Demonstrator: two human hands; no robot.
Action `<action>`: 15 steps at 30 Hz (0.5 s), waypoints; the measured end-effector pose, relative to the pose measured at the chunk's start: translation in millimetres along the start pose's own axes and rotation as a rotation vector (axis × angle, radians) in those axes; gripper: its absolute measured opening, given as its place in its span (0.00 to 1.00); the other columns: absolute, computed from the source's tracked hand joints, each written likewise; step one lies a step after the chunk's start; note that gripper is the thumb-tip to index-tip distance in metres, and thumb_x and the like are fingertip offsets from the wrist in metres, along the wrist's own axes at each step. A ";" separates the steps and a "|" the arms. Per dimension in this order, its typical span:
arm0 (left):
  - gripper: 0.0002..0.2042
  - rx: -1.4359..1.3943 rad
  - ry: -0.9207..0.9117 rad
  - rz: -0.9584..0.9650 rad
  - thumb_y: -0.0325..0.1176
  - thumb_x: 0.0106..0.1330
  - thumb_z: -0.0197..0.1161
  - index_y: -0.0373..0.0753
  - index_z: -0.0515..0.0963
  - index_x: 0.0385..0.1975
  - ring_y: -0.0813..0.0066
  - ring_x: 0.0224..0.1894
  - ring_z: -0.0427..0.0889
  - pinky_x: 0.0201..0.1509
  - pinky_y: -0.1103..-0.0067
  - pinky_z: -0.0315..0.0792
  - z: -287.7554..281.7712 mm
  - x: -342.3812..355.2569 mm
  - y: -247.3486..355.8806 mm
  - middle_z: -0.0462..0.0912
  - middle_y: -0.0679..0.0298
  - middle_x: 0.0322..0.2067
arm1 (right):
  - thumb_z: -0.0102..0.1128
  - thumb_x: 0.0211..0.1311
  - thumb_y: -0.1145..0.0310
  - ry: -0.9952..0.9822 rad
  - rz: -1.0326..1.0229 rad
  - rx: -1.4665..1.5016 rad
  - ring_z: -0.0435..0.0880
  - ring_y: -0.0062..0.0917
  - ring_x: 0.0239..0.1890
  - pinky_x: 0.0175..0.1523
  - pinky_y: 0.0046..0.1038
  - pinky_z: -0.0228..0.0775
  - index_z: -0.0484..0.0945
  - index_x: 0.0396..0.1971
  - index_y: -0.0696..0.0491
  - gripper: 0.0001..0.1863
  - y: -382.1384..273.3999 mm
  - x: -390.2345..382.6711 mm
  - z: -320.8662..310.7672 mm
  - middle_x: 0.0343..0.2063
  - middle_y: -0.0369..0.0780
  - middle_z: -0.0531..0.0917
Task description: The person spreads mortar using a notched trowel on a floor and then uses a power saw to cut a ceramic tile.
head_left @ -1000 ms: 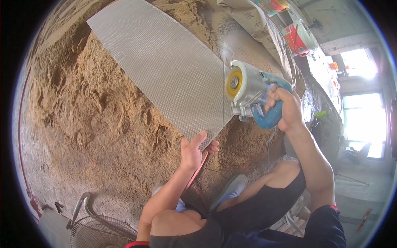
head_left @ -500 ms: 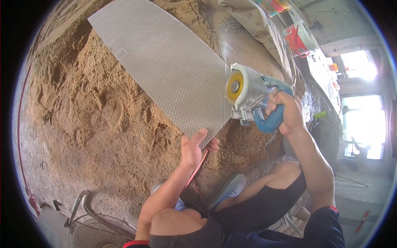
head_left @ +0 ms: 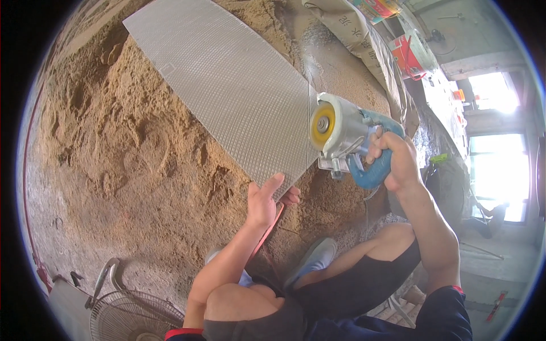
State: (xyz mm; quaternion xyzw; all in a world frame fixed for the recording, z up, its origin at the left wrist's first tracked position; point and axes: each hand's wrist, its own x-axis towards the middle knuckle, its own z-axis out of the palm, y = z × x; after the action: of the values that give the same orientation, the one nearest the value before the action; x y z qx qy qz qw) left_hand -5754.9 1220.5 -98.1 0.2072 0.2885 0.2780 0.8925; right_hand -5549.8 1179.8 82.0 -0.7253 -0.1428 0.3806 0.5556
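A long grey tile [head_left: 227, 91] with a fine grid texture lies across a sand heap, face with the grid upward. My left hand [head_left: 264, 206] is closed on its near corner, thumb on top and fingers beneath. In my right hand [head_left: 399, 160] is a handheld tile saw [head_left: 348, 128], gripped by its blue loop handle [head_left: 369, 173]. The saw rests at the tile's right end, where a thin straight line runs across the tile beside the yellow round part [head_left: 323, 124]. The blade's edge is hidden under the saw.
Sand [head_left: 142, 148] spreads under and around the tile. A paper sack [head_left: 358, 40] lies beyond the saw, with a red and white bucket [head_left: 408, 55] past it. A fan [head_left: 128, 318] stands at lower left. A pink-red strip [head_left: 267, 233] runs below my left hand.
The saw and my right hand have shifted slightly toward me along the line on the tile. My left hand keeps its hold on the corner.
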 end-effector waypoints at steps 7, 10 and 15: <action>0.16 -0.025 0.005 -0.018 0.38 0.67 0.54 0.26 0.77 0.34 0.66 0.22 0.82 0.26 0.74 0.76 0.0 0.3 -0.4 0.82 0.52 0.24 | 0.50 0.49 0.77 0.008 0.021 0.003 0.70 0.20 0.21 0.29 0.26 0.65 0.71 0.28 0.57 0.05 -0.7 -6.4 0.7 0.21 0.35 0.71; 0.17 -0.010 -0.007 -0.006 0.38 0.67 0.54 0.26 0.77 0.34 0.66 0.22 0.82 0.26 0.74 0.76 -0.4 1.1 -0.7 0.82 0.51 0.24 | 0.50 0.49 0.77 0.009 0.027 -0.002 0.69 0.19 0.21 0.29 0.26 0.65 0.72 0.31 0.57 0.07 -2.7 -9.7 1.5 0.22 0.35 0.71; 0.17 -0.020 0.007 -0.030 0.39 0.67 0.54 0.26 0.78 0.34 0.66 0.21 0.81 0.26 0.74 0.75 1.0 1.2 0.0 0.82 0.51 0.24 | 0.50 0.49 0.77 0.006 0.046 0.012 0.69 0.19 0.21 0.30 0.26 0.65 0.72 0.33 0.58 0.09 -3.0 -13.8 1.0 0.23 0.35 0.71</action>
State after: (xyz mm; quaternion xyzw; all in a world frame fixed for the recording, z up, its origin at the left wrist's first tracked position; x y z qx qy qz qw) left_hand -5753.5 1221.1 -97.9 0.1930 0.2920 0.2681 0.8975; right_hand -5559.1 1172.8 90.0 -0.7263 -0.1219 0.3920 0.5513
